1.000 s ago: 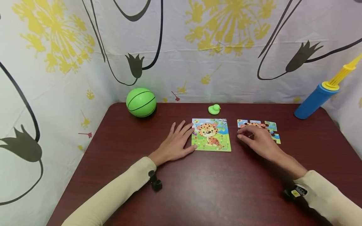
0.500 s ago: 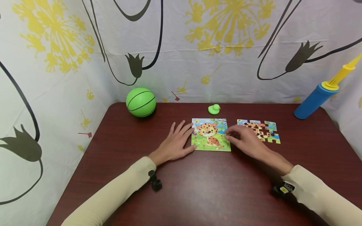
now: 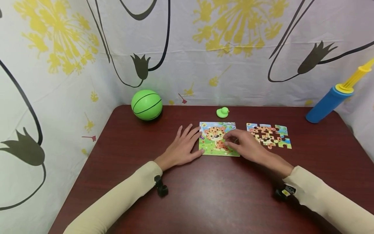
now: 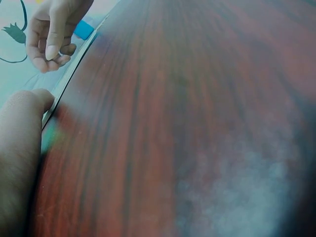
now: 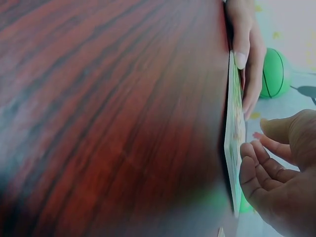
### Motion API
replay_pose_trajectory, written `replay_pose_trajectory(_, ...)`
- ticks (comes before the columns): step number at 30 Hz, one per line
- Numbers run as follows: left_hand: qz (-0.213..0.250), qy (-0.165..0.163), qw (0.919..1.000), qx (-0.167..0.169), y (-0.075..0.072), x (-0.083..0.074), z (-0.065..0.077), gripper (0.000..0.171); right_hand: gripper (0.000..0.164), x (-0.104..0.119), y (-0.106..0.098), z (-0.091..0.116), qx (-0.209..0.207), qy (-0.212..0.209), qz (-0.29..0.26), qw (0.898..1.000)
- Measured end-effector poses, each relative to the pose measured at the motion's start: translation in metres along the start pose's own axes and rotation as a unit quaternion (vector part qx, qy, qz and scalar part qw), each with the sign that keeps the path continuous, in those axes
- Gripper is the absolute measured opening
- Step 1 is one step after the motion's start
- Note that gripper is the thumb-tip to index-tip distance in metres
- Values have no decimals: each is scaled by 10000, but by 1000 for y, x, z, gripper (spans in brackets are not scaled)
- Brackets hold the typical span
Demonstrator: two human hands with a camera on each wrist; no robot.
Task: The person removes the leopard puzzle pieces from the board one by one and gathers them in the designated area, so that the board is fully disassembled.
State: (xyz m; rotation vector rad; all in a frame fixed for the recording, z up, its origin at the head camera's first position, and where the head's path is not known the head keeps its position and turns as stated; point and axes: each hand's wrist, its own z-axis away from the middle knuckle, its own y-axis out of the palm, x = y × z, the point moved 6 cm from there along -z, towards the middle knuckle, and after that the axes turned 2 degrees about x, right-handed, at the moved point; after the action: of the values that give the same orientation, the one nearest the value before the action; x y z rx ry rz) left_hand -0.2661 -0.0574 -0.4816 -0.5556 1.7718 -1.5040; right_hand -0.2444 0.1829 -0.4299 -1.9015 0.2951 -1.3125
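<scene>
A square leopard-cub puzzle board lies on the table. My left hand rests palm down at its left side, fingers spread, with fingertips and thumb at the edge. Over the board's right half hovers my right hand, its thumb and forefinger bent toward each other near the cub's body. The right wrist view shows a gap between the right thumb and the loosely curled fingers, with nothing held there, just off the board's thin edge. Partly joined puzzle pieces lie right of the board.
Behind the board sits a green toy duck. A green ball stands at the back left, and a blue and yellow hand pump at the back right. Patterned cloth hangs behind the dark wood table.
My right hand has moved left from the puzzle pieces to above the board, uncovering more of the pieces. My left hand has stayed at the board's left edge.
</scene>
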Motion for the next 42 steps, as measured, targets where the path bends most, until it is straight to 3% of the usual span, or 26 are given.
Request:
replay_pose_trajectory(8, -7, 13, 10000, -29, 0, 0, -1, 80, 12, 9, 14, -8, 286, -22, -457, 9985)
replay_pose_trajectory(25, 33, 48, 10000, -13, 1, 1, 0, 80, 19, 18, 34, -22, 467, -139, -514, 9975)
replay_pose_trajectory(30, 2, 42, 10000, -10, 1, 1, 0, 79, 22, 15, 37, -23, 598, 8, -359, 9976)
replay_pose_trajectory(42, 131, 96, 9999, 40, 0, 1, 1, 86, 33, 21, 41, -25, 798, -133, 403, 9959)
